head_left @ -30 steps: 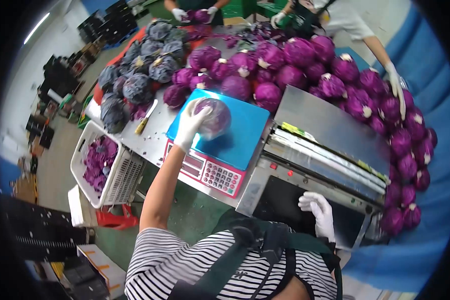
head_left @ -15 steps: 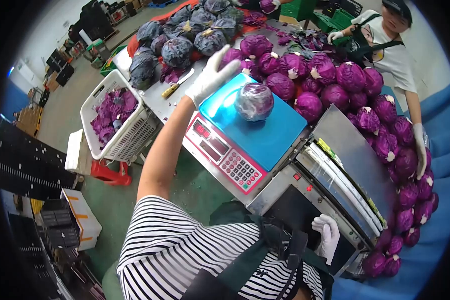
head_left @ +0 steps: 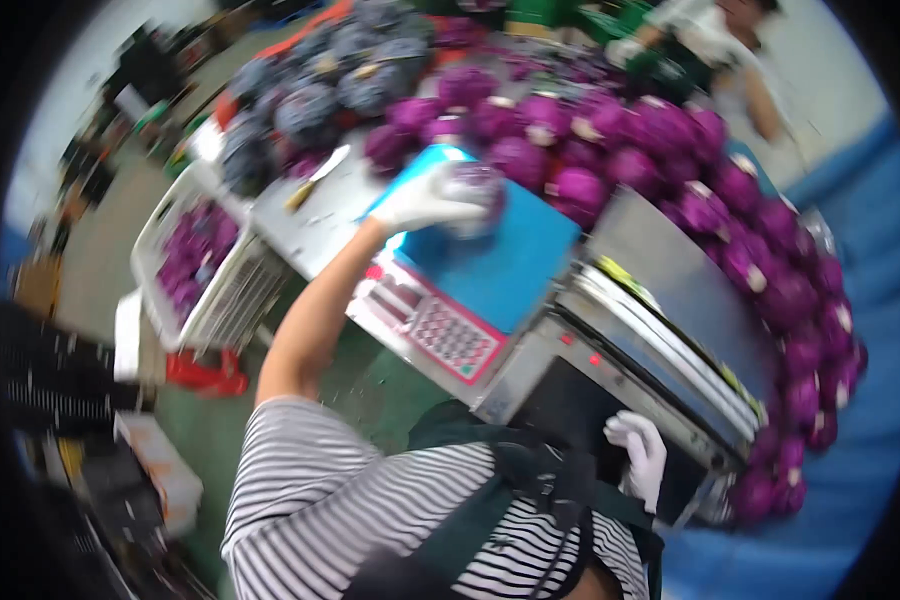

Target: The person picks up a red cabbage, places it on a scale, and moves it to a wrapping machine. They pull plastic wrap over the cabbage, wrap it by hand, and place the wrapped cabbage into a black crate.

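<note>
My left hand [head_left: 425, 205], in a white glove, reaches over the scale and closes around the near side of a plastic-wrapped red cabbage [head_left: 482, 183]. Motion blurs that cabbage, which is over the scale's blue plate [head_left: 525, 268]. Below the plate is the scale's keypad [head_left: 457, 338] with its red border. My right hand [head_left: 638, 455], gloved too, hovers by the front of the wrapping machine [head_left: 580, 360]; its fingers are loosely bent and hold nothing. Rolls of film [head_left: 660, 345] lie across that machine.
Red cabbages [head_left: 660, 130] pile up behind the scale and curve down the right side. Dark-leaved cabbages [head_left: 310, 115] sit at the back left. A knife [head_left: 315, 180] lies left of the scale, near a white basket [head_left: 150, 275] of purple leaves. Another person [head_left: 710, 45] stands at the back right.
My left hand has come down from beyond the plate's far-left edge onto the wrapped cabbage. The view has shifted and blurred. The other person's arm has drawn back from the right-hand pile.
</note>
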`<state>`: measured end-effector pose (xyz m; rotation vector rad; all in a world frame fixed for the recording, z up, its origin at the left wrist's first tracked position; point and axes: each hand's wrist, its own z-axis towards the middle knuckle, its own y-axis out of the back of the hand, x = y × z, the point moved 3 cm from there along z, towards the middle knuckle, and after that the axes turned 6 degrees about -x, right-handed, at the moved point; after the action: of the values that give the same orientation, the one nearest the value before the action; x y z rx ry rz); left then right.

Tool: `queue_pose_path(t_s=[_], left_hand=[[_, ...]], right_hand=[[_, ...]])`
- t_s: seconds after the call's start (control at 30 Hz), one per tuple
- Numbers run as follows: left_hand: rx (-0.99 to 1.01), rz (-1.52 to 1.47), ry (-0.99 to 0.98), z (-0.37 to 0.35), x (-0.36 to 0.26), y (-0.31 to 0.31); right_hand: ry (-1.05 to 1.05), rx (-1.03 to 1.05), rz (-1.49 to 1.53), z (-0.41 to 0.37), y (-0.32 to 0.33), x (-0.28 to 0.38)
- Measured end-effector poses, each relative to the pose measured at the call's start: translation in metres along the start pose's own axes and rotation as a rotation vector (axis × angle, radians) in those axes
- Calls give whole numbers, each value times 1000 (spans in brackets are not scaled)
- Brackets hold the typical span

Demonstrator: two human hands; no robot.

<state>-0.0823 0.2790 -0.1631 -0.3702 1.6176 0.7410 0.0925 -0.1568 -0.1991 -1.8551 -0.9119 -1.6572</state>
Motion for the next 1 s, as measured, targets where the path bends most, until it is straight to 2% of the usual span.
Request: queue_pose_path(t_s=[0.03, 0.07, 0.13, 0.17, 0.23, 0.3, 0.37, 0.4, 0.43, 0.47, 0.5, 0.53, 0.57, 0.6, 0.67, 0.73, 0.8, 0.87, 0.9, 0.93, 0.97, 1.0], left_hand=[[-70, -48, -122, 1, -6, -11], [-143, -178, -76, -1, 3, -18], [-137, -16, -240, -10, -11, -23], [-96, 57, -434, -1, 30, -11], [-105, -29, -342, -23, 1, -41], [-7, -115, -344, -30, -26, -69], [149, -69, -405, -28, -61, -119], [228, 344, -553, 18, -41, -117], [294, 206, -589, -33, -91, -196], [550, 128, -643, -69, -127, -245], [668, 231, -605, -99, -143, -291], [872, 199, -536, -124, -148, -326], [973, 189, -610, -140, -141, -351], [1067, 296, -794, -151, -137, -373], [1336, 331, -746, -174, -140, -407], [1382, 362, -908, -183, -141, -423], [1244, 334, -1209, -173, -153, -425], [971, 391, -1350, -144, -166, -417], [810, 404, -1361, -128, -174, -417], [613, 437, -1379, -111, -187, -414], [487, 475, -1339, -94, -201, -417], [393, 464, -1337, -68, -206, -418]], right_hand=[[-6, 18, 44, -3, -2, 4], [-5, 9, 92, -5, -2, 7], [15, 0, 144, -9, 0, 4], [39, -26, 136, -14, 1, 9], [64, -82, 112, -20, 6, 15], [148, -145, 186, -28, 8, 11], [215, -187, 317, -43, 9, 18], [264, -215, 409, -52, 10, 19], [303, -250, 520, -65, 13, 20], [342, -267, 632, -72, 11, 27], [376, -294, 719, -86, 15, 21], [491, -421, 731, -93, 16, 10], [475, -551, 687, -109, 24, 4], [452, -674, 639, -134, 32, -3], [439, -846, 829, -183, 34, -33], [457, -1066, 1058, -220, 24, -93], [531, -1372, 1302, -260, 23, -140], [411, -1673, 1270, -299, 27, -203], [354, -1746, 1154, -317, 33, -236], [195, -1809, 1106, -329, 32, -260], [189, -1736, 1095, -338, 41, -288], [99, -1796, 1244, -344, 42, -322]])
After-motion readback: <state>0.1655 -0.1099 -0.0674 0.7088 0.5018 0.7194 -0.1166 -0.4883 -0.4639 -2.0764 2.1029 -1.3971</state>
